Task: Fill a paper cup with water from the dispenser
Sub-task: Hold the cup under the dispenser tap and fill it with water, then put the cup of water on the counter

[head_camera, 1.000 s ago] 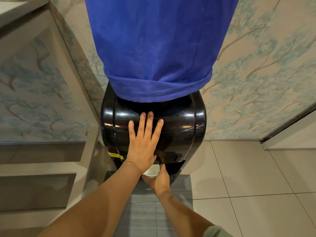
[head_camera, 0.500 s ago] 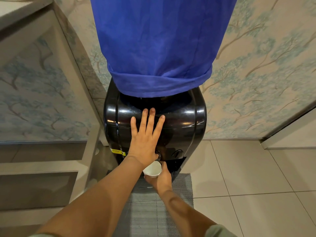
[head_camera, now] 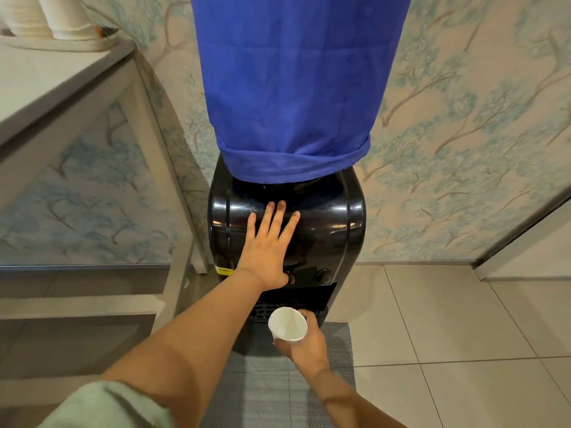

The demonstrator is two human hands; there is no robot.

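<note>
1. White paper cup (head_camera: 288, 323), at about 6 o'clock of the frame centre, just in front of the dispenser's low recess; mouth turned up toward the camera and leaning to 11 o'clock, long axis tilted off upright, base hidden in the grip. Inside looks pale and bare; water level impossible to tell.
2. Right hand (head_camera: 304, 342) wrapped around the cup's lower wall from the 5 o'clock side, fingers curled shut on it, one fingertip showing at the rim's 2 o'clock edge.
3. Left hand (head_camera: 267, 247) at 12 o'clock of the cup, flat on the black dispenser (head_camera: 330, 223), fingers spread and pointing to 12 o'clock, thumb side low beside a round knob (head_camera: 291, 278).
4. Second round knob (head_camera: 322, 275) at 3 o'clock of the first, apart from the hand.
5. Blue cloth cover (head_camera: 293, 88) over the bottle on top of the dispenser.
6. Grey ribbed mat (head_camera: 340, 350) under the dispenser, on pale floor tiles (head_camera: 448, 319).
7. Stacked white cups (head_camera: 46, 17) on a shelf top at 10 o'clock, well apart.
</note>
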